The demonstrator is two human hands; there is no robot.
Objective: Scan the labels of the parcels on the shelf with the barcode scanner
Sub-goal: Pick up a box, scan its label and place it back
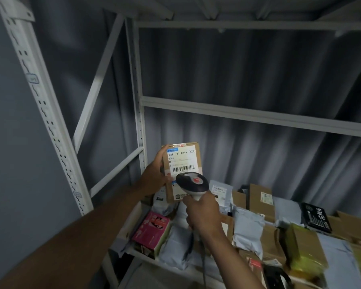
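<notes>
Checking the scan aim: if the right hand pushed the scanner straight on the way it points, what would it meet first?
Probably the cardboard box that the left hand holds up, near its barcode label; the right hand's barcode scanner sits just before it.

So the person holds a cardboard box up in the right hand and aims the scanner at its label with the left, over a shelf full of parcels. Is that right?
Not quite: the hands are swapped. In the head view the left hand holds the cardboard box up, and the right hand grips the scanner, aimed at the label. The rest holds: parcels crowd the shelf below.
</notes>
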